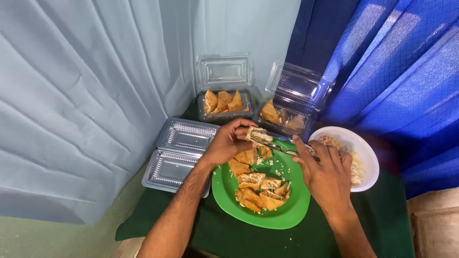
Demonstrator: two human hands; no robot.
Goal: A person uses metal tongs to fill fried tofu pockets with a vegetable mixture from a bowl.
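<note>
Sandwich pinched in our left hand above green plate | right hand grips knife, blade against sandwich, handle hidden under fingers | bowl partly covered by right hand | two filled boxes behind.

A pastry piece is held by the left hand above a green plate. A knife is held by the right hand, beside a white bowl.
</note>
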